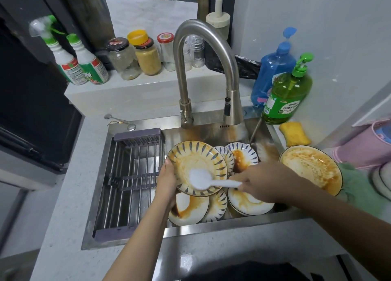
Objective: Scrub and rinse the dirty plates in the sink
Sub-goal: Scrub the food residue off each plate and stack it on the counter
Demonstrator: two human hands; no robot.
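My left hand (167,180) grips the left rim of a blue-striped plate (197,154) smeared with brown sauce, tilted up over the steel sink (211,132). My right hand (262,180) holds the handle of a white scrub brush (201,179), whose head presses on the plate's centre. Several more sauce-stained plates (247,202) lie in the sink below and behind. Another dirty plate (306,164) rests on the counter at the sink's right edge.
A metal drying rack (131,175) fills the sink's left half. The curved faucet (203,73) arches over the middle. Green dish soap (285,96), a blue bottle (273,69) and a yellow sponge (295,133) stand at right. Jars and spray bottles line the back ledge.
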